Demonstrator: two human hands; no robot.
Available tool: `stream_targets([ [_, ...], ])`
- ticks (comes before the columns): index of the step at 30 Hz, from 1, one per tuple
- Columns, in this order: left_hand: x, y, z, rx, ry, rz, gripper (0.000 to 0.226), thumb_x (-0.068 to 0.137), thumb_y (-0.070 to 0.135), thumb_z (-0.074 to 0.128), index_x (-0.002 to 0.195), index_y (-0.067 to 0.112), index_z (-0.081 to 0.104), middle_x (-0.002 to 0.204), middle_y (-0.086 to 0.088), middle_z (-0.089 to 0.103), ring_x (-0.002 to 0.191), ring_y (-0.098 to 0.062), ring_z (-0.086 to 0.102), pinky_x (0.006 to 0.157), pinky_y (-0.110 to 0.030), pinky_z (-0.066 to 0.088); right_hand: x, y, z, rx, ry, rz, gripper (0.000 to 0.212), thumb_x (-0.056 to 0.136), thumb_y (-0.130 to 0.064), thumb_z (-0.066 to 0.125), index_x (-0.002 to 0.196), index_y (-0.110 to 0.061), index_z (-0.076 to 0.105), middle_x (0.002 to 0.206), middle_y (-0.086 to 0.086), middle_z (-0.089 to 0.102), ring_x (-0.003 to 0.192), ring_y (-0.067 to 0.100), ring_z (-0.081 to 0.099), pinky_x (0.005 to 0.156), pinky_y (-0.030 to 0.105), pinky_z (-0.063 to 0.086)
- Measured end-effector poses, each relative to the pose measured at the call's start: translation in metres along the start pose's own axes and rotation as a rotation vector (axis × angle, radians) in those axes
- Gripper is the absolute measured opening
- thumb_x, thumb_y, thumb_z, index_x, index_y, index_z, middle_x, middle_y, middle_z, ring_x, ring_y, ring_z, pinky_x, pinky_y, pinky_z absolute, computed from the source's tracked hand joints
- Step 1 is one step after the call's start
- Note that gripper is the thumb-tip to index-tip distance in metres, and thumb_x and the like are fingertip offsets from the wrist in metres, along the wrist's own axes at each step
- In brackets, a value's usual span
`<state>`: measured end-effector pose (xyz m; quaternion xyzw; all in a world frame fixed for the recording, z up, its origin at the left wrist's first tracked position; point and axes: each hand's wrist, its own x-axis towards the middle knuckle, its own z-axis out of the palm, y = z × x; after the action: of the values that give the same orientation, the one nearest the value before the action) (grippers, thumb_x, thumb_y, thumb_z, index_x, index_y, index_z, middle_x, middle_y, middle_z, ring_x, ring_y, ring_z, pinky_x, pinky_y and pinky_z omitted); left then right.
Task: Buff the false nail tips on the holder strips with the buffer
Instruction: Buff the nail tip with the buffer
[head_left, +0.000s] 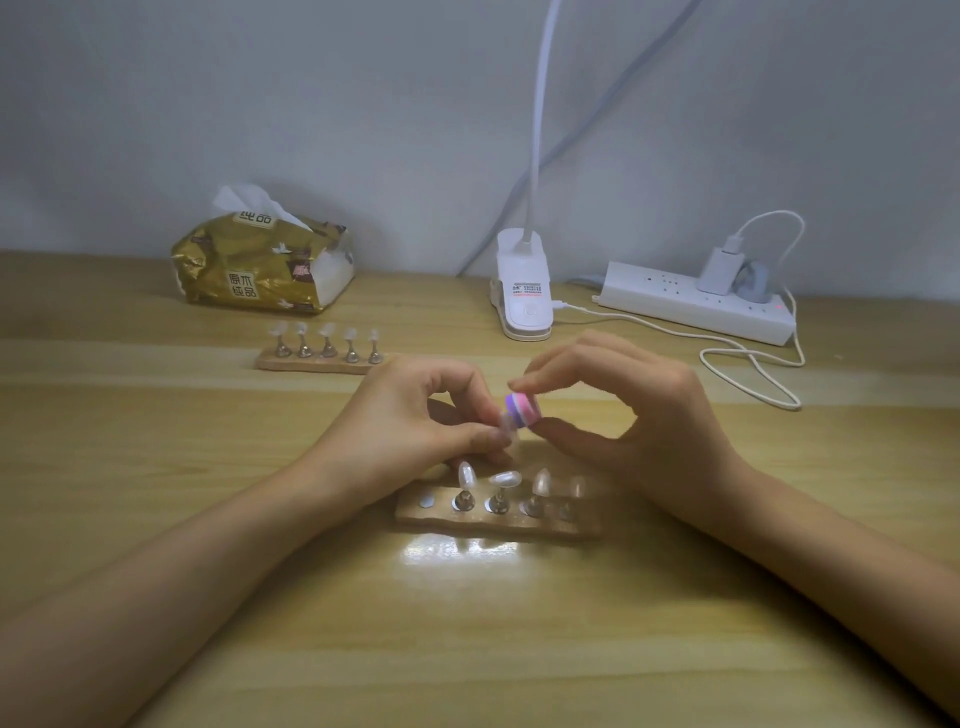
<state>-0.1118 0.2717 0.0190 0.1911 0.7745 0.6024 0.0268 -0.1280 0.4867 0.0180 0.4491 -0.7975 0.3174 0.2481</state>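
My left hand (410, 415) pinches one nail tip (505, 425) between thumb and forefinger, just above the near strip (467, 526), whose leftmost spot is bare. The tip is blurred and half hidden by my fingers. I think it sits on its little metal stand, but I cannot be sure. My right hand (639, 410) pinches the small striped buffer (523, 410), forefinger on top and thumb below, its side against the tip. Four other tips (505, 478) stand on the near strip, and five more tips (327, 332) stand on the far strip (291, 365), to the left near the tissue pack (260, 265).

I judge the tip light, thin, springy and slick, apt to flick away under a hard stroke. I would hold it low, by its base or stand, and stroke gently. The buffer looks like light foam that yields a little, and gripping its ends leaves the gritty face free.
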Motion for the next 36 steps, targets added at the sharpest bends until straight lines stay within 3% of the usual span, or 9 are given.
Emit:
stream_targets([
  [4, -0.0007, 0.0008, 0.0001, 0.005, -0.007, -0.001, 0.02, 0.075, -0.001, 0.079, 0.069, 0.013, 0.067, 0.071, -0.01, 0.075, 0.072, -0.02, 0.075, 0.055, -0.016, 0.05, -0.0001, 0.0, -0.0021, 0.017, -0.04, 0.087, 0.011, 0.084, -0.002, 0.079, 0.091, -0.003, 0.071, 0.091, 0.003, 0.07, 0.084, 0.014, 0.062, 0.077, 0.022, 0.048],
  [8, -0.0005, 0.0009, 0.0, 0.011, -0.002, 0.002, 0.021, 0.075, -0.001, 0.08, 0.068, 0.014, 0.067, 0.071, -0.008, 0.075, 0.074, -0.021, 0.076, 0.056, -0.016, 0.05, 0.0002, -0.0034, 0.0001, -0.005, -0.006, -0.008, 0.011, 0.083, 0.001, 0.079, 0.091, -0.001, 0.071, 0.094, 0.004, 0.07, 0.088, 0.013, 0.064, 0.08, 0.021, 0.051],
  [11, -0.001, 0.0008, -0.0001, 0.005, -0.004, -0.001, 0.02, 0.075, -0.002, 0.079, 0.068, 0.013, 0.067, 0.071, -0.009, 0.075, 0.073, -0.021, 0.076, 0.055, -0.016, 0.05, -0.0001, -0.0005, -0.0026, 0.014, -0.039, 0.091, 0.011, 0.084, -0.001, 0.079, 0.091, -0.002, 0.072, 0.091, 0.004, 0.07, 0.084, 0.017, 0.063, 0.076, 0.028, 0.052],
  [14, -0.0004, 0.0004, 0.0, 0.004, 0.0, 0.004, 0.025, 0.075, -0.002, 0.08, 0.066, 0.018, 0.067, 0.071, -0.008, 0.075, 0.073, -0.021, 0.075, 0.055, -0.016, 0.05, 0.0007, -0.0023, -0.0003, 0.003, 0.005, 0.009, 0.012, 0.083, 0.001, 0.079, 0.091, -0.001, 0.071, 0.093, 0.004, 0.071, 0.088, 0.016, 0.066, 0.081, 0.024, 0.052],
  [17, 0.0002, 0.0003, 0.0002, 0.01, -0.005, -0.003, 0.028, 0.075, -0.001, 0.08, 0.064, 0.022, 0.069, 0.071, -0.008, 0.075, 0.072, -0.02, 0.075, 0.056, -0.016, 0.05, 0.001, -0.0022, -0.0016, 0.019, -0.034, 0.087, 0.009, 0.084, -0.003, 0.078, 0.089, -0.002, 0.071, 0.092, 0.002, 0.071, 0.084, 0.013, 0.062, 0.076, 0.023, 0.049],
  [22, 0.0007, -0.0005, -0.0008, 0.014, -0.008, 0.006, 0.026, 0.075, 0.0, 0.08, 0.065, 0.021, 0.069, 0.072, -0.008, 0.075, 0.072, -0.02, 0.075, 0.056, -0.017, 0.051, 0.0008, -0.0039, -0.0006, 0.016, -0.019, 0.036, 0.011, 0.083, 0.0, 0.079, 0.089, -0.001, 0.07, 0.092, 0.003, 0.071, 0.084, 0.018, 0.064, 0.076, 0.024, 0.051],
  [30, 0.0001, 0.0, -0.0007, 0.019, -0.007, 0.008, 0.027, 0.074, 0.001, 0.081, 0.064, 0.022, 0.068, 0.072, -0.008, 0.075, 0.074, -0.02, 0.075, 0.056, -0.017, 0.051, 0.0008, -0.0038, -0.0007, 0.025, -0.056, 0.085, 0.015, 0.081, 0.003, 0.08, 0.088, -0.004, 0.069, 0.087, -0.001, 0.069, 0.081, 0.013, 0.06, 0.075, 0.024, 0.048],
  [33, -0.0002, -0.0003, -0.0005, 0.013, -0.002, 0.009, 0.023, 0.075, -0.001, 0.08, 0.066, 0.016, 0.068, 0.072, -0.009, 0.075, 0.073, -0.021, 0.075, 0.056, -0.017, 0.051, -0.0004, -0.004, -0.0018, 0.02, 0.006, 0.054, 0.017, 0.079, 0.004, 0.081, 0.086, -0.003, 0.067, 0.088, -0.001, 0.07, 0.082, 0.013, 0.062, 0.076, 0.022, 0.049],
  [36, 0.0002, -0.0003, -0.0012, 0.023, -0.008, 0.006, 0.022, 0.074, 0.003, 0.081, 0.066, 0.019, 0.068, 0.072, -0.008, 0.075, 0.071, -0.018, 0.075, 0.056, -0.018, 0.052, 0.0001, -0.0047, -0.0016, 0.038, -0.066, 0.06, 0.018, 0.078, 0.005, 0.081, 0.086, -0.003, 0.067, 0.087, 0.001, 0.069, 0.082, 0.017, 0.062, 0.075, 0.031, 0.051],
])
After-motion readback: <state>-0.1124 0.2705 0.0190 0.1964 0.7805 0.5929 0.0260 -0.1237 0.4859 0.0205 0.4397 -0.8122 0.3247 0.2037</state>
